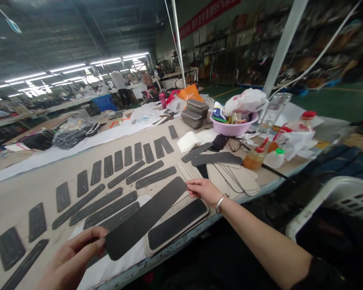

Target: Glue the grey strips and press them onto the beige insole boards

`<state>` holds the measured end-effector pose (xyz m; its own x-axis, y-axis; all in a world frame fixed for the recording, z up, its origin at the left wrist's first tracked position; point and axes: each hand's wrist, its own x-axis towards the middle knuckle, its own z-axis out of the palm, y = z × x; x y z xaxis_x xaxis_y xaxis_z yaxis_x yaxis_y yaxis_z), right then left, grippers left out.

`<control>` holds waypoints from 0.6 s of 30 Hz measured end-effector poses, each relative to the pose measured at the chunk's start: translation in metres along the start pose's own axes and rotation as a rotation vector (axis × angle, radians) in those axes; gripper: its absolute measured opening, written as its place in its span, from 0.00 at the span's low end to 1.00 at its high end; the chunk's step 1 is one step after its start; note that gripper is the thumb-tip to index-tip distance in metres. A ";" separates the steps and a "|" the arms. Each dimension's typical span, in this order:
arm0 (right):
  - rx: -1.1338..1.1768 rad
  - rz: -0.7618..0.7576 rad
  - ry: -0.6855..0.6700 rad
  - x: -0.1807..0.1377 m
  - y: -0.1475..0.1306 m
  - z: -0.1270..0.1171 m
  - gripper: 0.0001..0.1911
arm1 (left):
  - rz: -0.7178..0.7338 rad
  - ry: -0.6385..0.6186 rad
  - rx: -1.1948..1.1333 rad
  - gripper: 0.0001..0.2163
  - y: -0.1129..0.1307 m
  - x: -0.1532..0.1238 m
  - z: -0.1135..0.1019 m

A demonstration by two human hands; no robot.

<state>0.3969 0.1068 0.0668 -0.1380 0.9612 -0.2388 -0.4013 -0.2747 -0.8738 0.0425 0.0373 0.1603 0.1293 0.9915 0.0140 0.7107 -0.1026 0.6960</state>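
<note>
Holding a long dark strip [147, 219] by both ends, aslant over the tabletop [9, 201] at its near edge.
Stretching the right hand [204, 190] in across the near edge, back uppermost, with a silver bracelet [220, 204] at the wrist; clamping thumb and fingertips together on the strip's farther corner. Reaching in farther left along that edge with the left hand [75, 249]; pinching the strip's nearer end between thumb and bent fingers, close beside a black-topped stack [178, 223] at the near edge.
</note>
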 end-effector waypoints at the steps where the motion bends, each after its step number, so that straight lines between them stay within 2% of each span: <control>1: 0.031 0.024 0.008 0.000 -0.002 -0.002 0.13 | -0.087 -0.052 -0.112 0.12 0.003 0.003 0.003; 3: 0.067 0.054 0.012 0.002 -0.006 -0.004 0.09 | -0.237 -0.117 -0.298 0.10 0.008 0.009 0.007; 6: 0.012 0.027 0.019 0.005 -0.007 -0.007 0.09 | -0.301 -0.138 -0.397 0.10 0.007 0.020 0.014; 8: -0.193 -0.024 0.055 0.009 -0.006 -0.007 0.11 | -0.319 -0.151 -0.444 0.09 0.003 0.028 0.020; 12: -0.774 -0.097 0.170 0.018 0.000 -0.011 0.12 | -0.370 -0.170 -0.490 0.10 -0.009 0.047 0.036; 18: -1.160 -0.065 0.253 0.041 0.014 -0.026 0.11 | -0.475 -0.214 -0.301 0.11 -0.042 0.078 0.076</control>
<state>0.4090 0.1429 0.0335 0.0874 0.9859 -0.1429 0.6763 -0.1641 -0.7181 0.0753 0.1132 0.0783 0.0045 0.8820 -0.4712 0.5018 0.4056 0.7640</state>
